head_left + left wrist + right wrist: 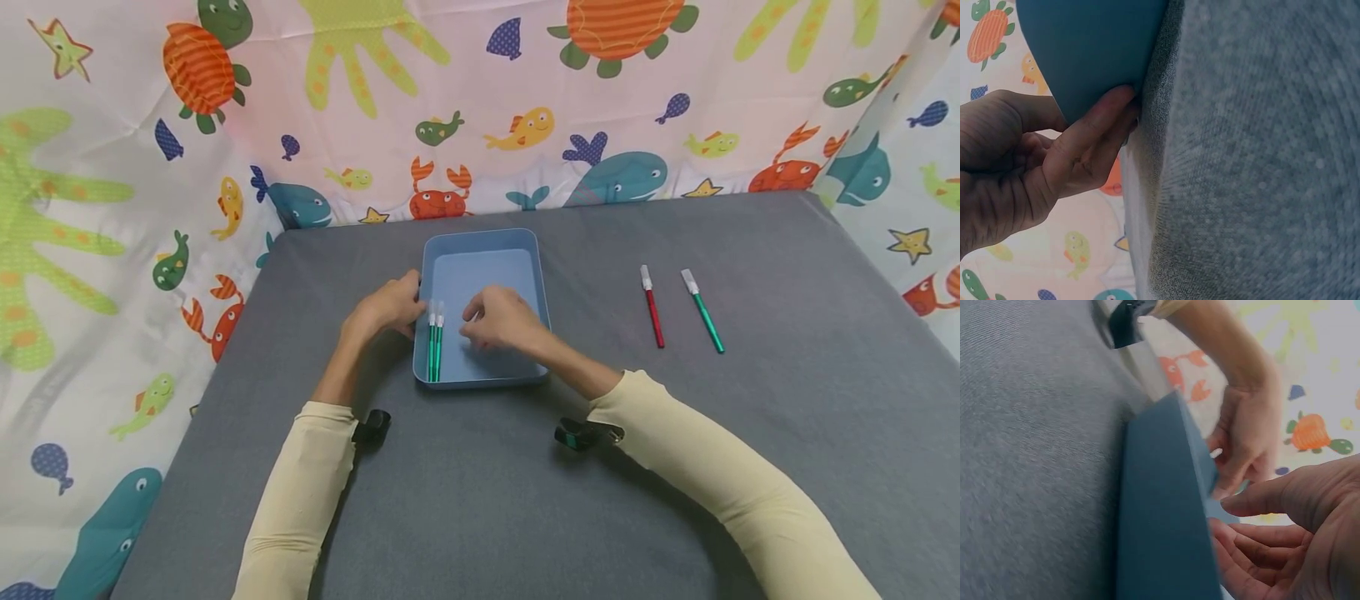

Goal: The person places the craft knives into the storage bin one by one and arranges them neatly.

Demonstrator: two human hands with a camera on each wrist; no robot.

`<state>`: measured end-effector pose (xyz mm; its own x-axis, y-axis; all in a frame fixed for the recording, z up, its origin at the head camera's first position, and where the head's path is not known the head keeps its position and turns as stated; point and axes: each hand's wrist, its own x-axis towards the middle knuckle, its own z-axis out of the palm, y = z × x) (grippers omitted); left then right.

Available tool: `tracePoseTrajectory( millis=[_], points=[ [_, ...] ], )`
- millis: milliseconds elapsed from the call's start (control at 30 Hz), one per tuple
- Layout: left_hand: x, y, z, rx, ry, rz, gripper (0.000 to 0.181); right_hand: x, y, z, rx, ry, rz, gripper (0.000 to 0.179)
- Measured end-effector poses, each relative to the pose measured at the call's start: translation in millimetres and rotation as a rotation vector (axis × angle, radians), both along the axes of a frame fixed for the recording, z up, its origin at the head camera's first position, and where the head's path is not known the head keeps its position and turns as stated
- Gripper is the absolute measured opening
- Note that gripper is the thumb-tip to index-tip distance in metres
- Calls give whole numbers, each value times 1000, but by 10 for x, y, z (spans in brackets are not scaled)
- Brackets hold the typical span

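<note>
A blue tray (pixel 487 385) lies on the grey table. Inside it, two green markers (pixel 435 350) with pale caps lie side by side along the left wall. My left hand (pixel 386 307) grips the tray's left side; in the left wrist view, the fingers (pixel 1094 134) lie against the outer wall with the thumb over the rim. Above the tray floor, right of the markers, is my right hand (pixel 501 318), its fingers loosely bent. A gap shows between thumb and fingers (pixel 1260 550) in the right wrist view, and no object is seen in it.
To the right of the tray lie a red marker (pixel 653 312) and another green marker (pixel 705 317), both with pale caps. A cloth printed with sea animals (pixel 480 108) hangs behind the table and at its sides.
</note>
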<state>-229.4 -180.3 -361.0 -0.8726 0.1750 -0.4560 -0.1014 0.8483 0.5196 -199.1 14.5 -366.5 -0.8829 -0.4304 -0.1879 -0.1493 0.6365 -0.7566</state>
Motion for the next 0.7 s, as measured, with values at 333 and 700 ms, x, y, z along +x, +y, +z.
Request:
tracePoseTrajectory(
  millis=[333, 700],
  points=[
    [4, 14, 1, 23, 2, 6, 49, -13, 389, 233, -141, -4, -48, 27],
    [14, 4, -18, 19, 9, 16, 51, 31, 858, 384, -224, 39, -116, 26]
  ],
)
